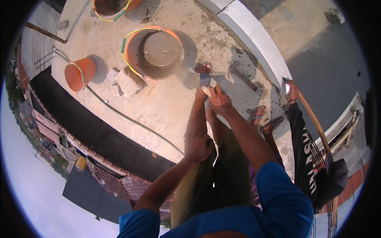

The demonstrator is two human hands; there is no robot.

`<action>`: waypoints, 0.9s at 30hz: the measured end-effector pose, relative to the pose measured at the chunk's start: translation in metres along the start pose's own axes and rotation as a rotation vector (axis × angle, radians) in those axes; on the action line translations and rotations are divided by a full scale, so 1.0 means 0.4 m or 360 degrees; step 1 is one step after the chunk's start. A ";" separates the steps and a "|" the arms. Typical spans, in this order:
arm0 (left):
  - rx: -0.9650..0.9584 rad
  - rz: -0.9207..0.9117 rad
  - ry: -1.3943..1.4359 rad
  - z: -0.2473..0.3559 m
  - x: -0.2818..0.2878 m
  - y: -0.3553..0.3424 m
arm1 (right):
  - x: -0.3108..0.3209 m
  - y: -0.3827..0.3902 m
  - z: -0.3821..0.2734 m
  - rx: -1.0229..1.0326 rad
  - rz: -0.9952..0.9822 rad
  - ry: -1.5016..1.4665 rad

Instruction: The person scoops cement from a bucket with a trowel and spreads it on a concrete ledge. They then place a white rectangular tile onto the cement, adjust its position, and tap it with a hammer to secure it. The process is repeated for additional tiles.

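My right hand [220, 101] is closed round the pale handle of a trowel [188, 77], just in front of my sandalled foot. The trowel's grey blade points toward a large orange bucket [180, 49] with wet grey mortar [162, 49] inside. Blade and bucket rim look close together; I cannot tell whether they touch. Lower down, my left hand [199, 147] is curled at my knee, on the bunched olive trouser leg [188, 190]. A dark fold shows between its thumb and fingers. A hammer [242, 76] lies on the concrete right of my foot.
Two more orange buckets [81, 73] [115, 8] stand left and far. Broken blocks [130, 82] lie beside the large bucket. A hose [123, 115] runs along the roof-side edge. At right, a co-worker's hand [293, 90] holds a tool by a low pale wall [254, 37].
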State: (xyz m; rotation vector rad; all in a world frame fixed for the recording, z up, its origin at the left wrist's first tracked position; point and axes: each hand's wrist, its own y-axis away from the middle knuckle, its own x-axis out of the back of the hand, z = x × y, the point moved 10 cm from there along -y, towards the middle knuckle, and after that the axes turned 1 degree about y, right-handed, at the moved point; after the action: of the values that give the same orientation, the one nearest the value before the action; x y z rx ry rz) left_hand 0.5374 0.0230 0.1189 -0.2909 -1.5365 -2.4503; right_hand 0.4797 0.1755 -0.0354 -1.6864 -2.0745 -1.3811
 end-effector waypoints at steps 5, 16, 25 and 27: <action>0.0001 0.0055 -0.0066 -0.027 -0.043 0.080 | 0.053 0.054 -0.041 -0.0011 0.0029 -0.0471; -0.0090 0.0065 -0.0025 -0.211 -0.101 0.091 | -0.082 -0.207 -0.068 -0.0469 -0.0478 -0.1388; 0.0094 -0.0072 0.0033 -0.242 0.023 0.066 | 0.026 0.108 0.372 -0.1034 0.0239 -0.0705; 0.0070 -0.0012 0.0044 -0.261 0.023 0.058 | 0.063 0.023 0.338 -0.0962 0.0312 -0.0884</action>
State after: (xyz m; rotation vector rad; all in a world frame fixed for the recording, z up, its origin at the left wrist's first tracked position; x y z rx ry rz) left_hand 0.5312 -0.0819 0.0966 -0.2429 -1.5806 -2.4122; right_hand 0.5353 0.2883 -0.0924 -2.6961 -1.7185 -1.7353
